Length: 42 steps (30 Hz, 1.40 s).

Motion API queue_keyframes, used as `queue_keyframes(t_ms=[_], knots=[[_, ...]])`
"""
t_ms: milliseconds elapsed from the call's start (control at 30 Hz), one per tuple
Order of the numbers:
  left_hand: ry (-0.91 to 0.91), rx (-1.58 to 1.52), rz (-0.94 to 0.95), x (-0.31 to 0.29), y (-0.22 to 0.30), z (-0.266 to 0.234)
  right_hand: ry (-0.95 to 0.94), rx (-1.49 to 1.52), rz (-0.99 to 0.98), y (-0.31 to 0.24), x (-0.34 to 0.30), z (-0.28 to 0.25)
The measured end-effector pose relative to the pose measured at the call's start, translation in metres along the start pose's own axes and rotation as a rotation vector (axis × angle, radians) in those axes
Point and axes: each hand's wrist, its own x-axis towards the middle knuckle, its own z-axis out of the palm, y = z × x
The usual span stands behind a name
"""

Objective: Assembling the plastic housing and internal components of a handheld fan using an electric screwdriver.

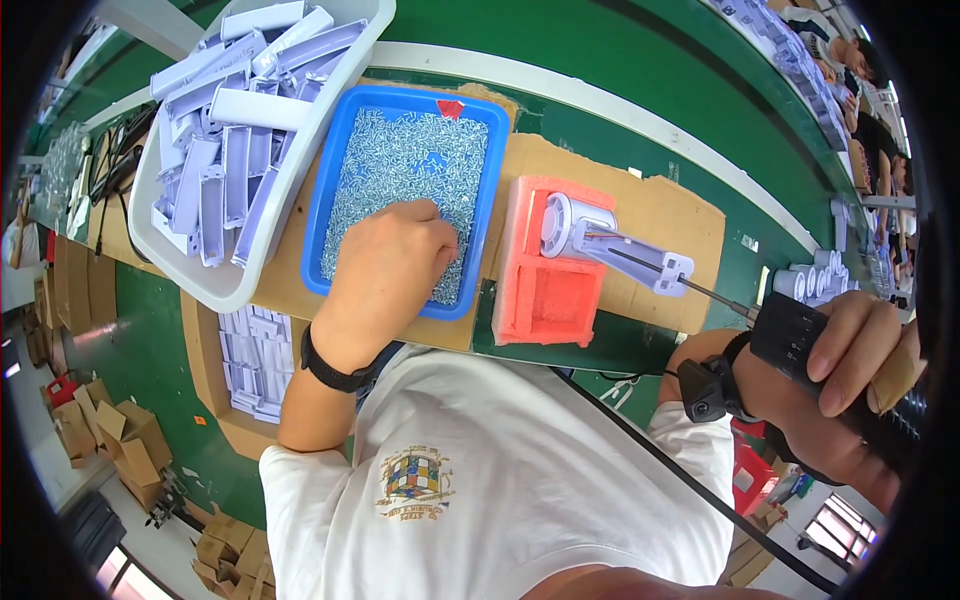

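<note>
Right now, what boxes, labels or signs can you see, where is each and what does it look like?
Red label: small tag on the blue tray's far rim.
Cardboard boxes: brown, open, on the floor at lower left.
Shirt emblem: multicoloured cube print on the white shirt's chest.

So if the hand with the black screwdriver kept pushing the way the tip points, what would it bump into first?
Probably the pale lilac plastic part sitting in the pink foam block. The right hand aims the screwdriver tip right at its near end, though depth is unclear.

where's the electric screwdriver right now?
Head view, far right: the electric screwdriver is gripped in the right hand, its bit tip at the white part sitting in the pink foam fixture.
</note>
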Motion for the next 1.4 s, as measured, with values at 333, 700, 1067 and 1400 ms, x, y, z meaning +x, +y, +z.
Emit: queue_keyframes(t_ms=[333,700,1067,1400], knots=[[0.143,-0.737,0.037,0.019,0.024,0.006,0.052,0.047,0.039,0.001,-0.005,-0.005],[0.188,-0.624,0.255,0.046,0.042,0.017,0.076,0.143,0.066,0.014,-0.003,-0.006],[0.342,-0.451,0.337,0.040,0.043,0.019,-0.075,0.310,-0.165,0.034,0.015,0.007],[0.330,-0.250,0.395,0.037,0.048,0.018,-0.110,0.356,-0.198,0.038,0.014,0.013]])
